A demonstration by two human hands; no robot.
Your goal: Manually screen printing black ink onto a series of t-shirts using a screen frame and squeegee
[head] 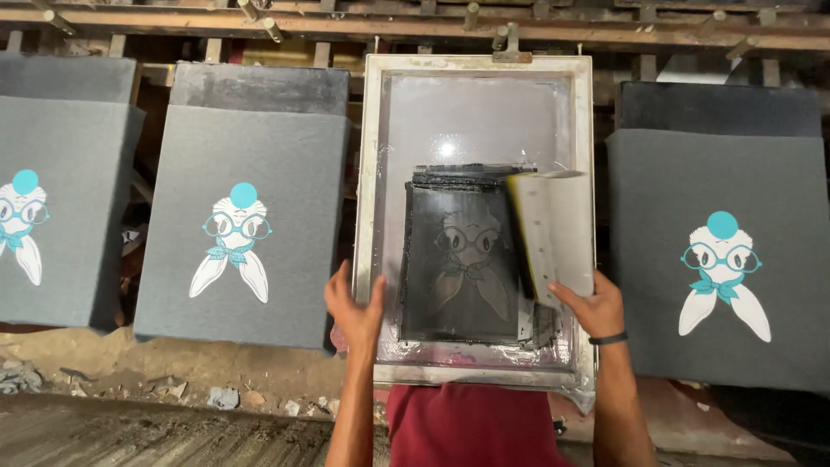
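The metal-framed printing screen (477, 216) lies at centre, between grey printed cloth panels (242, 216) at nine and three o'clock. At five o'clock, the right hand (592, 307) has its grip pinching a pale squeegee (553, 233). At seven o'clock, the left hand (354, 307) rests spread on the frame's edge.

Three grey fabric panels pinned on boards: one at far left (60, 199), one left of centre (242, 207), one at right (722, 251), each printed with the same white long-eared figure in teal glasses, teal cap and teal bow. Above, a worn wooden rail (415, 22) with metal pegs. Below, dusty ground (173, 380) strewn with small rubble
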